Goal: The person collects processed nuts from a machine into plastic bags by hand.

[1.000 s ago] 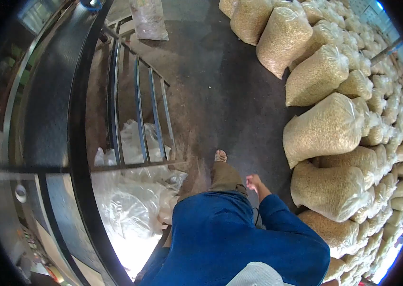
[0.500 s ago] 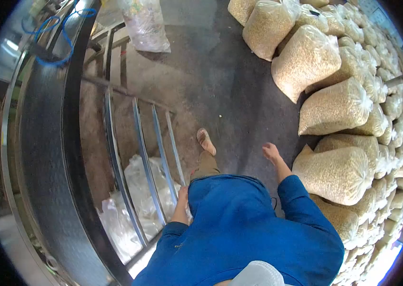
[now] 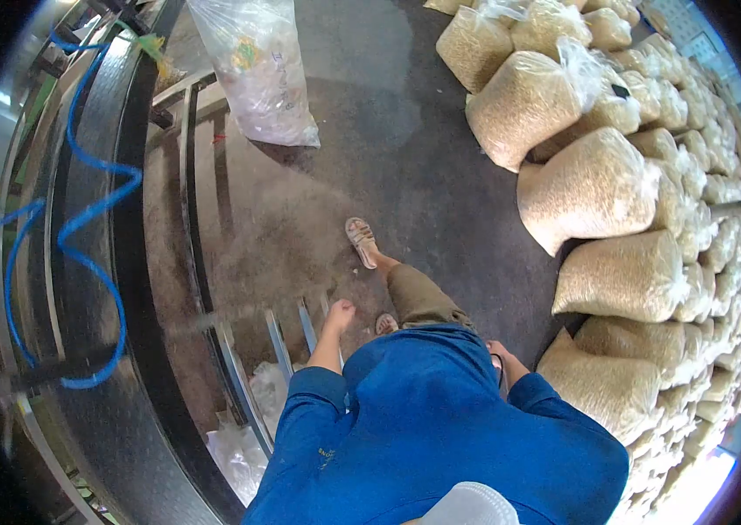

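My left hand [image 3: 341,314] swings forward over the floor, its fingers curled in and nothing seen in them. It is nearest to the ends of the metal bars [image 3: 277,343] of a low rack on the left. Back beside my hip is my right hand [image 3: 499,353], close against the blue shirt [image 3: 440,411], its fingers mostly hidden. A clear plastic sack of pale, grain-like pieces [image 3: 598,378] stands to the right of that hand.
Many filled sacks [image 3: 587,182] line the right side in rows. A long dark conveyor-like frame [image 3: 129,289] with a coiled blue hose [image 3: 94,249] runs along the left. Ahead stands a bag of crumpled plastic [image 3: 274,96]. Clear plastic sheeting [image 3: 239,455] lies under the rack.
I have walked forward; the sacks, rack and plastic bag have come nearer or slid back. My left hand has swung forward and my right hand back to the hip.
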The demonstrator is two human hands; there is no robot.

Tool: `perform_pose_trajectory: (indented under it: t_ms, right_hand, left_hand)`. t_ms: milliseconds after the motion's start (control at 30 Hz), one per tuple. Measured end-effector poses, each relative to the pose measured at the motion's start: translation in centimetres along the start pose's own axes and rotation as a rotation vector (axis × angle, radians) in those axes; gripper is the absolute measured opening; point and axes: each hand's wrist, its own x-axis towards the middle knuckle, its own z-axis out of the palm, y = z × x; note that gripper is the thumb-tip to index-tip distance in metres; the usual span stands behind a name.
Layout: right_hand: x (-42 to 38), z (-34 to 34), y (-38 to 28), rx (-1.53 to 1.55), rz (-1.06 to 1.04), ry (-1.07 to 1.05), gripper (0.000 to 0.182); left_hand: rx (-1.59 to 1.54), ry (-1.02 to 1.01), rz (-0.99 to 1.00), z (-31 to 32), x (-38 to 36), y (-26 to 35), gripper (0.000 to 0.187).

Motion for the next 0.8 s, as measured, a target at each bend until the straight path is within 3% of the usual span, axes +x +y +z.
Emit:
perform_pose_trajectory:
  t_ms: [33,67,133,200,233,300,333,367,400,433,467,533,567,633,733,800]
  right_hand:
    - [1.7,0.3,-3.3,-0.100,-0.027,0.002,0.009]
    - [4.0,0.6,-7.6,0.008,-0.060,-0.036,0.009]
    - [11.3,0.2,-16.0,0.124,-0.133,-0.088,0.009]
    - [20.5,-1.0,-22.1,0.481,0.168,-0.317,0.012]
    - [18.6,0.5,-29.8,-0.212,-0.093,-0.034,0.014]
    - [35.4,-0.7,-35.1,-0.564,0.106,-0.513,0.023]
    - [30.2,1.0,-45.1,-0.570,-0.010,-0.023,0.023]
    - [30.0,1.3,-51.6,-0.186,-0.244,-0.021,0.024]
    - [31.8,2.0,-58.2,-0.304,-0.521,0.074,0.015]
    - [29.9,3.2,-65.4,0.066,-0.511,0.085,0.020]
    - [28.2,3.7,-72.3,0.213,-0.548,-0.048,0.026]
    - [25.9,4.4,-83.5,0.166,-0.721,-0.101,0.028]
    - [26.5,4.4,-87.4,0.160,-0.725,-0.094,0.028]
    - [28.6,4.0,-94.2,-0.031,-0.845,-0.152,0.029]
    - [34.9,1.3,-98.9,-0.067,-0.832,-0.128,0.026]
    - [38.8,-2.7,-98.9,-0.039,-0.541,-0.101,0.016]
  left_hand:
    - [-0.295,-0.103,0.000,-1.1,2.8,2.6,0.027]
    - [-0.585,-0.200,0.010,-2.8,5.8,5.3,0.024]
    - [-0.598,-0.152,0.055,-7.0,10.6,10.6,0.024]
    - [-0.611,-0.107,0.088,-12.3,14.4,14.4,0.024]
    - [-0.637,-0.056,-0.003,-14.6,16.4,15.8,0.024]
    - [-0.682,0.004,-0.162,-19.1,17.8,16.1,0.024]
    - [-0.717,0.019,-0.193,-20.9,19.9,16.1,0.023]
    - [-0.691,0.017,-0.250,-22.6,21.9,15.5,0.023]
    - [-0.667,0.012,-0.307,-24.2,23.4,15.2,0.023]
    - [-0.645,0.048,-0.393,-25.5,24.5,16.0,0.022]
    - [-0.626,0.085,-0.475,-26.8,25.9,17.2,0.021]
    - [-0.503,0.040,-0.588,-28.6,29.7,19.1,0.019]
    - [-0.319,-0.024,-0.496,-28.6,32.3,18.3,0.017]
    - [-0.441,-0.074,-0.564,-29.0,37.9,19.5,0.019]
    - [-0.594,-0.055,-0.597,-29.0,47.0,22.7,0.026]
    - [-0.625,0.037,-0.507,-29.5,53.9,27.3,0.033]
